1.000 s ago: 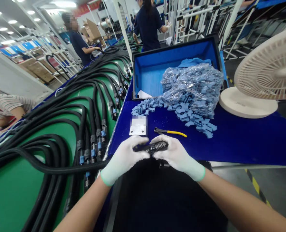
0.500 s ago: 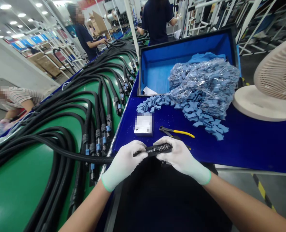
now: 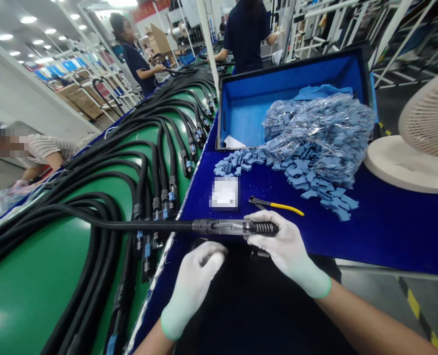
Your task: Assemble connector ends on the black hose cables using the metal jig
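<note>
Room: factory hall, a co-worker (image 3: 245, 39) standing beyond the far end of the bench.
Surfaces: blue felt bench (image 3: 396, 231), with a green table (image 3: 26, 271) to its left carrying rows of black cables.
Right hand (image 3: 283, 244): white-gloved, clamped around a black connector (image 3: 237, 227) on a corrugated cable (image 3: 148, 226) running left across the green table.
Left hand (image 3: 194, 281): white-gloved, loosely curled, below the connector and apart from it, nothing visible inside.
Ahead of the grip: pliers (image 3: 278, 206) near the connector, white card (image 3: 224, 193), loose blue foam pieces (image 3: 315, 190).
Farther ahead: plastic bag (image 3: 322, 133) of foam pieces, against a blue crate (image 3: 289, 69).
</note>
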Available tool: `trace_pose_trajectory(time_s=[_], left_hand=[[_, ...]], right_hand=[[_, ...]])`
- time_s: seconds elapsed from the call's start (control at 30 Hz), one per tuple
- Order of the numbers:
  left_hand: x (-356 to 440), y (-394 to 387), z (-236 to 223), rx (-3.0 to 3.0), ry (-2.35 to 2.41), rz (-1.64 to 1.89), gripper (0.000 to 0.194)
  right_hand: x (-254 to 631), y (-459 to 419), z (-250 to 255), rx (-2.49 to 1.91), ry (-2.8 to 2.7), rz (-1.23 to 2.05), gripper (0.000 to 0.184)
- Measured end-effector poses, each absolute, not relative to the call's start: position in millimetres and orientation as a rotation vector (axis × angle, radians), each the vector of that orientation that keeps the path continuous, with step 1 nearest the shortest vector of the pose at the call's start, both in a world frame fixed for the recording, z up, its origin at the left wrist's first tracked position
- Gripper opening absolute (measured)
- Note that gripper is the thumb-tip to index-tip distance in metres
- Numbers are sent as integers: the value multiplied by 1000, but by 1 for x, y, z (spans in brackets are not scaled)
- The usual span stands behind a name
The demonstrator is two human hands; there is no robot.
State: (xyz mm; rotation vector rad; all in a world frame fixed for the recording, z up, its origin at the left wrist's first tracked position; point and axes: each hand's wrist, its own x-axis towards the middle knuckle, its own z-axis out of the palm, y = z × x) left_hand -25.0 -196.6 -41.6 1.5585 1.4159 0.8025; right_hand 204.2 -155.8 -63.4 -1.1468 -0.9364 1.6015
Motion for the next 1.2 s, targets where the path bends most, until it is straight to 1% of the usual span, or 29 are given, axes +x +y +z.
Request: trace_pose_trajectory(time_s=[0.07,0.1,0.13,0.17,0.23,0.27,0.3,0.33,0.37,0.47,0.57,0.67,0.8,0.9,1.03,1.2], left_hand=[[-9,-194,-47,1038,1160,1041,41],[-3,-189,-47,808,1038,1192,44],[0,-184,-46,609,952,1328,42],[1,-178,-43,451,907,1421,37],[-5,-170,-35,298,893,1511,26],[-10,-168,-31,311,899,1510,23],[-15,-167,-27,361,907,1493,22],[-21,-166,-25,424,922,1470,22],[-25,-166,-22,489,949,1449,23],[-28,-160,-14,710,1056,1414,23],[-23,-138,2,980,1083,1423,20],[-17,-101,20,1188,1065,1460,17],[-12,-45,26,1311,1066,1566,19],[-7,-15,19,1313,1068,1640,19],[-3,1,13,1315,1067,1706,18],[-1,-3,10,1376,1140,1683,17]], right_hand=[[189,-171,-66,-1107,-878,1573,48],[183,-179,-67,-1076,-935,1570,47],[179,-186,-67,-1034,-1057,1585,48],[179,-190,-65,-971,-1238,1617,54],[187,-184,-56,-796,-1657,1697,67],[194,-172,-51,-748,-1806,1704,68],[203,-154,-46,-755,-1914,1664,65],[212,-130,-41,-857,-1947,1568,55],[219,-103,-38,-1037,-1944,1362,51],[227,-15,-41,-1636,-2155,540,47],[215,47,-54,-1787,-2210,395,40],[202,69,-66,-1800,-2251,398,35],[206,69,-69,-1764,-2306,427,48],[221,65,-65,-1688,-2340,483,45],[239,56,-58,-1622,-2290,605,39],[247,38,-57,-1610,-2129,662,49]])
